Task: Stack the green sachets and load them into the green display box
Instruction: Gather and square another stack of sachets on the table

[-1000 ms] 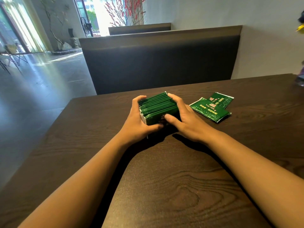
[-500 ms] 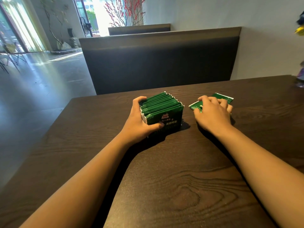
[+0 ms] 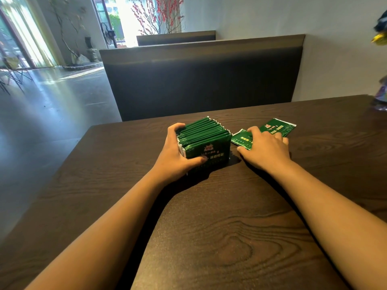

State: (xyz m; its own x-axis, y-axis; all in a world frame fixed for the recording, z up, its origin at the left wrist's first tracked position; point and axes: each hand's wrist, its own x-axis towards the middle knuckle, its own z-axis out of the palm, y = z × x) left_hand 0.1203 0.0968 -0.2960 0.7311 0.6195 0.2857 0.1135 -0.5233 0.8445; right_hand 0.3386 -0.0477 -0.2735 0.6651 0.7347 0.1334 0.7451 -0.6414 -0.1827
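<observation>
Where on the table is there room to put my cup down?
The wide bare stretch of table between the two forearms, nearer than the sachet stack, is free. So is the tabletop right of the loose sachets. It is crowded in the narrow gap between the stack, gripped by the left hand, and the right hand resting on the loose sachets.

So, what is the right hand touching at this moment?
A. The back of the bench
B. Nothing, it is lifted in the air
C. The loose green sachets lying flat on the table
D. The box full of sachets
C: the right hand rests on the loose sachets lying flat on the table, while the left hand holds the green box.
</observation>
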